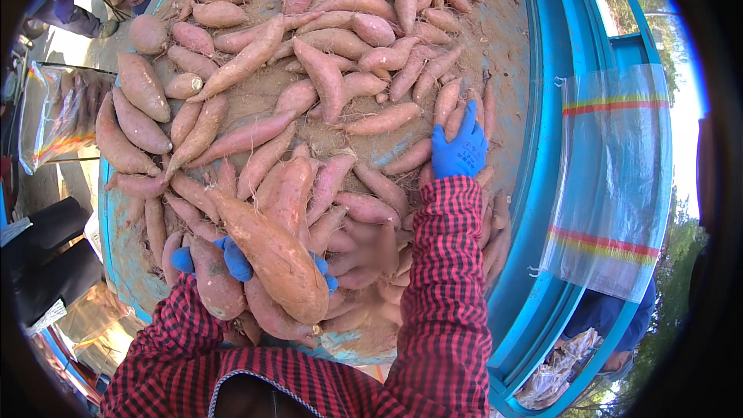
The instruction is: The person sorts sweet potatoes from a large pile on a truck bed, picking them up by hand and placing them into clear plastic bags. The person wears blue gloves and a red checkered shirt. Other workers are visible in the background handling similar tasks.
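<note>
My left hand (237,261), in a blue glove, cradles several sweet potatoes against my forearm. A large orange-brown sweet potato (273,255) lies on top of this load, and a stubby pinkish one (216,278) sits beside it. Most of that palm is hidden; only fingertips show. Farther right, my right hand (460,150), also blue-gloved, rests on sweet potatoes by the side of the heap. Its thumb and forefinger are apart, with the end of a small sweet potato (455,122) between them. Whether it grips that one is not plain.
Many sweet potatoes (328,78) cover the soil-dusted blue bed (499,69). A blue metal side rail (543,128) runs along the right, with a clear striped plastic bag (612,174) hung over it. Another bag (64,110) hangs at left. People stand at upper left and lower right.
</note>
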Available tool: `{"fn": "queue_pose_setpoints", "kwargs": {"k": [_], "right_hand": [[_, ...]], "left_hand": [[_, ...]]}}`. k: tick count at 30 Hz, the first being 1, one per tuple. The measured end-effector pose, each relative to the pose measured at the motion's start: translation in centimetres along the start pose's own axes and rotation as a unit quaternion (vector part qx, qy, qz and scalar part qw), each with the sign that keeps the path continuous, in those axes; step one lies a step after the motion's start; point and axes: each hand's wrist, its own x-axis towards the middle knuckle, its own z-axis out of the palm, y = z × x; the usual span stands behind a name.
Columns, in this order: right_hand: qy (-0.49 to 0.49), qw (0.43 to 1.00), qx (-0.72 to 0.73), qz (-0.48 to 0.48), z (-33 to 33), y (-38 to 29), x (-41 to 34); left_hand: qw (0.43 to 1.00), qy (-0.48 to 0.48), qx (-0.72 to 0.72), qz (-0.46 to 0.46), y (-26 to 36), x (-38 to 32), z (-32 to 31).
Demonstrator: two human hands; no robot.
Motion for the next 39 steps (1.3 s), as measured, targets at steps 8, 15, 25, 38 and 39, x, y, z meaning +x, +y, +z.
{"fn": "queue_pose_setpoints", "kwargs": {"k": [8, 15, 25, 38, 39], "right_hand": [[-0.121, 0.633, 0.742, 0.185, -10.7, -4.7, -12.5], [-0.213, 0.610, 0.739, 0.190, -17.5, -12.1, -27.3], [-0.220, 0.378, 0.871, 0.225, -21.2, -11.4, -40.6], [-0.143, 0.078, 0.978, 0.134, -22.2, -10.4, -53.5], [-0.136, 0.124, 0.972, 0.147, -21.5, -10.0, -54.5]], "left_hand": [[0.999, 0.000, 0.027, -0.040, -0.4, -2.0, 1.3], [0.960, 0.051, 0.220, -0.163, -1.6, -6.2, 8.3], [0.906, -0.095, 0.227, -0.345, 0.9, -16.8, 11.8], [0.855, -0.093, 0.357, -0.365, -1.5, -26.8, 14.0], [0.855, -0.085, 0.374, -0.349, -2.2, -27.6, 14.3]]}}
